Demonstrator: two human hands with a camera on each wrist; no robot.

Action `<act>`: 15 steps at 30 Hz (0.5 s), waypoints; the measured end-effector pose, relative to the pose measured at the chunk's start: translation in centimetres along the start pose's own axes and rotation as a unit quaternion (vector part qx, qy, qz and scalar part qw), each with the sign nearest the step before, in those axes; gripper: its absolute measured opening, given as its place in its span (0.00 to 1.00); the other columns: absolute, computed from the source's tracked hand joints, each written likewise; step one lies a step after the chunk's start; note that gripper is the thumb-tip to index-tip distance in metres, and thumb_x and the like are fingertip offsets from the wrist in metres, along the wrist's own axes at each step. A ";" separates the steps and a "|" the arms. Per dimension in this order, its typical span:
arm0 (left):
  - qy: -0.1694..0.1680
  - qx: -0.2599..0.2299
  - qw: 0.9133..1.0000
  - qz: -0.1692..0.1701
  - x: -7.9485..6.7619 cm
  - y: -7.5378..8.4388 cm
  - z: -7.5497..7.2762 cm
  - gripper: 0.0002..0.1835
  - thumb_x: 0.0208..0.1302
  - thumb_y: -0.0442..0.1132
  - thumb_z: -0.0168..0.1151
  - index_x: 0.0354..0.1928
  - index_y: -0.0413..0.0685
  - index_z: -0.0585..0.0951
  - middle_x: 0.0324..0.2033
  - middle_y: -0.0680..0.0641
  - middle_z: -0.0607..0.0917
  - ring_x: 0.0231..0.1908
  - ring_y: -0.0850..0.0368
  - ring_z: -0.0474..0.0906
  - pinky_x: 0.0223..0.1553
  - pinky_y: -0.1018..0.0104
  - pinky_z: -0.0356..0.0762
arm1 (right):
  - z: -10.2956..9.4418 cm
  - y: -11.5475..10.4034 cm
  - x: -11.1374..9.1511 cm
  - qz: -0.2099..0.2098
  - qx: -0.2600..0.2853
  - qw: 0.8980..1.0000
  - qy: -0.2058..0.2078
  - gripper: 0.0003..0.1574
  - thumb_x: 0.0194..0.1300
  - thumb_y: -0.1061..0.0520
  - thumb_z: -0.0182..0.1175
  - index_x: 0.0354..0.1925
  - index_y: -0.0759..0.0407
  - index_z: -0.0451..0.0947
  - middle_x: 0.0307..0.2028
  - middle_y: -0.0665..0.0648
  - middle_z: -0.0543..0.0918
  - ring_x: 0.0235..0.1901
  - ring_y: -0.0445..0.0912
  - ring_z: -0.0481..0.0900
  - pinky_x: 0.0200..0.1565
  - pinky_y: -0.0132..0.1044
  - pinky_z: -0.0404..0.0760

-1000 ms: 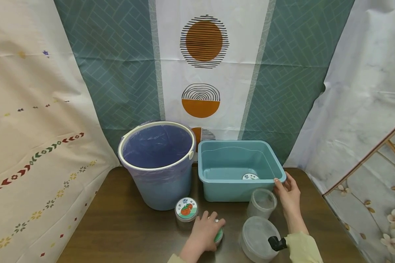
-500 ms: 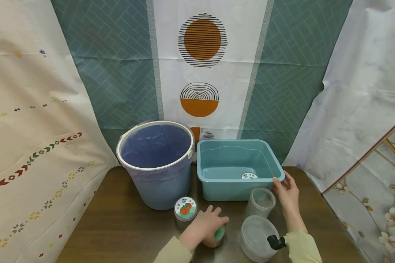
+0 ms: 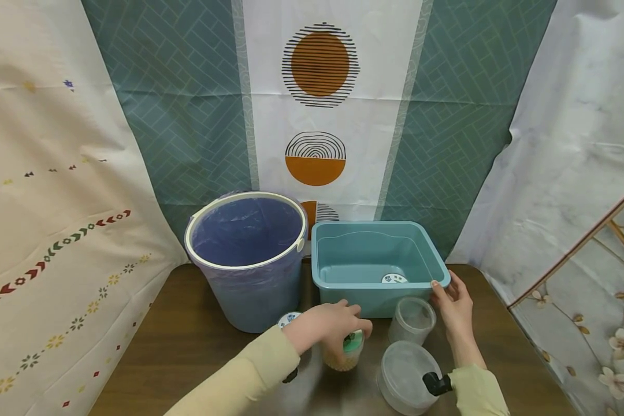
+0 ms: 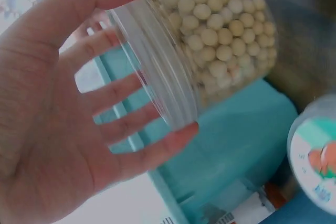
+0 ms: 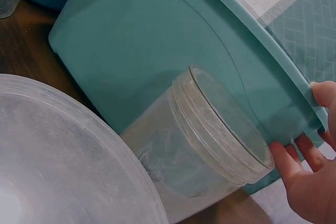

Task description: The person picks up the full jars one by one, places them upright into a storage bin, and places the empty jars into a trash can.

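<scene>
Teal plastic forms the tub (image 3: 379, 303), set along the counter's (image 3: 151, 352) far edge towards its right corner, beside the bag-lined bucket (image 3: 257, 300). From my end I see the right hand (image 3: 455, 312) pinching the tub's near right corner, thumb on the rim and fingers curled below it, probably to steady it. In front of the tub, mid-counter, the left hand (image 3: 326, 327) grips a jar of pale round beads (image 4: 223, 38) by its lid. The wrist view shows me thumb and fingers clamped on opposite sides, spread wide, I suppose because the lid is broad. I cannot tell whether the base touches the counter. A clear jar (image 3: 412, 323) stands before the tub, with a wide container (image 3: 409, 375) farther from the far edge. The partly hidden labelled jar (image 4: 321, 161) sits near the bucket.
</scene>
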State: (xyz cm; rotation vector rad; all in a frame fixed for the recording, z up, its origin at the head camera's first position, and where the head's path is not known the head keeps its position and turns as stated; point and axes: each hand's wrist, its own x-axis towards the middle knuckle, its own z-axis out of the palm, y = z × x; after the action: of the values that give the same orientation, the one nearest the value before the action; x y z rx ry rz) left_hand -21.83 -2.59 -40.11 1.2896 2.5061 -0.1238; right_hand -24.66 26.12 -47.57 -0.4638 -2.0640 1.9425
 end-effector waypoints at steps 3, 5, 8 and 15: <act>-0.011 0.005 1.000 0.022 0.2 -0.4 -1.1 0.31 0.51 0.52 0.76 0.57 0.72 0.72 0.55 0.57 0.72 0.45 0.61 0.65 0.38 0.70 0.72 | 0.0 0.1 0.1 0.001 -0.002 1.000 0.000 0.44 0.70 0.49 0.59 0.77 0.53 0.52 0.71 0.66 0.63 0.38 0.21 0.73 0.37 0.14 0.75; -0.017 0.013 0.999 0.036 0.3 -0.7 -1.7 0.32 0.52 0.52 0.76 0.58 0.73 0.72 0.55 0.57 0.72 0.46 0.61 0.65 0.39 0.71 0.72 | -0.1 0.1 0.1 0.001 -0.003 1.000 -0.002 0.45 0.71 0.49 0.59 0.77 0.53 0.51 0.72 0.67 0.63 0.38 0.21 0.73 0.37 0.14 0.75; -0.022 0.029 0.998 0.058 0.6 -1.0 -2.6 0.32 0.53 0.52 0.76 0.60 0.72 0.72 0.56 0.56 0.72 0.48 0.61 0.65 0.42 0.71 0.72 | -0.1 0.2 0.1 0.000 -0.004 1.000 -0.007 0.46 0.71 0.49 0.59 0.78 0.53 0.50 0.72 0.68 0.61 0.37 0.20 0.72 0.37 0.14 0.75; -0.025 0.064 0.992 0.102 1.1 -1.4 -4.4 0.33 0.55 0.52 0.74 0.62 0.70 0.72 0.59 0.56 0.72 0.53 0.59 0.66 0.46 0.69 0.75 | -0.2 0.3 0.2 -0.001 -0.010 1.000 0.002 0.45 0.70 0.49 0.60 0.77 0.53 0.51 0.72 0.67 0.63 0.39 0.21 0.71 0.37 0.13 0.75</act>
State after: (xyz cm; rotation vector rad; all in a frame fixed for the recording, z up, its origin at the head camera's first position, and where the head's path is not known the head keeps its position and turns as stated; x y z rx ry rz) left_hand -24.60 -1.54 -36.38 1.5648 2.3411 -0.2710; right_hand -24.74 26.34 -47.85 -0.4701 -2.0840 1.9201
